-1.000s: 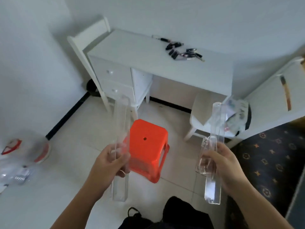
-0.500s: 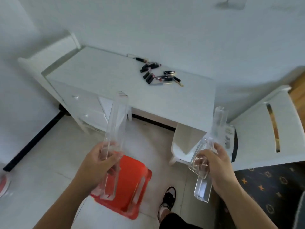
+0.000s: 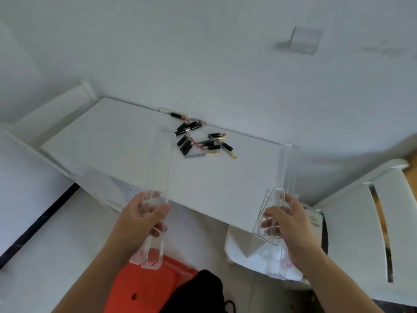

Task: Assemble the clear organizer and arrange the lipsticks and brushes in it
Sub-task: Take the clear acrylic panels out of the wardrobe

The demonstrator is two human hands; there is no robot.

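From the head view, the left hand has its grip closed around a long clear organizer piece, which stands nearly upright with its top end over the white table. The right hand grips a second long clear strip together with some smaller clear plates, the fingers curled around them; this strip is also close to upright, above the right edge of the table. The two hands are well apart. The lipsticks and brushes lie in a loose pile at the far side of the table, near the wall. An orange stool is on the floor below the left hand.
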